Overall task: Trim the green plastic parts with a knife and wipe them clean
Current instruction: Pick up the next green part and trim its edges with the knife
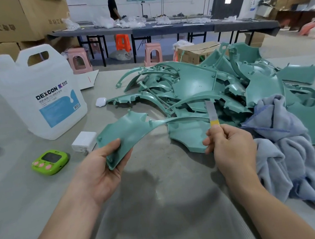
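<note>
Left hand (107,163) grips one green part (130,130) by its near corner, held up over the table (162,206). Right hand (227,143) pinches the knife (211,111), blade up, close to the part's thin arm; contact can't be told. So trimming on this piece looks underway or about to start, wiping not yet. Grey cloth (283,141) lies just right of the knife hand, unused. Big pile of green parts (207,83) behind suggests most work's left. No sorted "done" stack is evident. Jug of cleaner (39,96) stands at left.
</note>
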Demonstrator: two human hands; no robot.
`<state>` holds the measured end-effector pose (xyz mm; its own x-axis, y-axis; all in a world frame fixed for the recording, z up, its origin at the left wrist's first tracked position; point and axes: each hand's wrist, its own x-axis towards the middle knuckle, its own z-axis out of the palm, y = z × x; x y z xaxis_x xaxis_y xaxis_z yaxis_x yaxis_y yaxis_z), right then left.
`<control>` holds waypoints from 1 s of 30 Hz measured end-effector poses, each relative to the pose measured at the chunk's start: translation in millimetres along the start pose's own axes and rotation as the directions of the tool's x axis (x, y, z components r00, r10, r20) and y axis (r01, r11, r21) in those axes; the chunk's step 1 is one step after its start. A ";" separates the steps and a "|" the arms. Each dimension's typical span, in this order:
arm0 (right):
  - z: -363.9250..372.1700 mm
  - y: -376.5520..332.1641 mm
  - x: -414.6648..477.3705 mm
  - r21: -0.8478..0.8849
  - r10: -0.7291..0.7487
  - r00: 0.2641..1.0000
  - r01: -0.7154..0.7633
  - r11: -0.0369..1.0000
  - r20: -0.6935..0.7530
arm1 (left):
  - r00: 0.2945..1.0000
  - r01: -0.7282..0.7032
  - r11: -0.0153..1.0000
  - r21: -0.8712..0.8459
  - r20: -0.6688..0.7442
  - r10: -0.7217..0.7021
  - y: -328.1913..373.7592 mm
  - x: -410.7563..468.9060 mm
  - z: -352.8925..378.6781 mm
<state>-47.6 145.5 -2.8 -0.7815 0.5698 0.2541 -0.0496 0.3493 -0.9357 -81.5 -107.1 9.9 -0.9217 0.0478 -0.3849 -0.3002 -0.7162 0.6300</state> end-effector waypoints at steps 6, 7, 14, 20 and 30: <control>5.6 -3.1 -12.8 -0.093 -0.156 0.988 0.155 0.984 -0.007 | 0.999 -0.011 0.999 -0.047 0.030 0.013 3.1 -0.8 0.0; 4.9 -4.3 -13.8 -0.118 -0.188 0.982 0.186 0.975 -0.008 | 0.999 -0.014 0.999 -0.053 0.033 0.015 3.6 -0.8 -0.2; 7.1 -13.0 -26.9 0.002 -0.325 0.931 0.329 0.944 0.165 | 0.999 -0.044 0.999 0.001 0.029 0.044 -0.5 -1.7 2.5; 17.0 -15.0 -37.9 0.002 -0.309 0.881 0.330 0.944 0.359 | 0.999 -0.030 1.000 -0.002 0.033 0.030 -2.6 -3.4 3.2; 3.2 -2.3 -5.4 -0.284 -0.208 0.978 0.191 0.940 -0.027 | 0.998 -0.028 0.997 -0.071 0.061 0.032 -1.0 -1.9 0.4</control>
<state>-45.3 139.2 -2.8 -0.7368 0.5051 0.4494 -0.0196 0.6485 -0.7610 -79.5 -106.2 10.2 -0.9443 0.0674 -0.3222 -0.2561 -0.7651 0.5907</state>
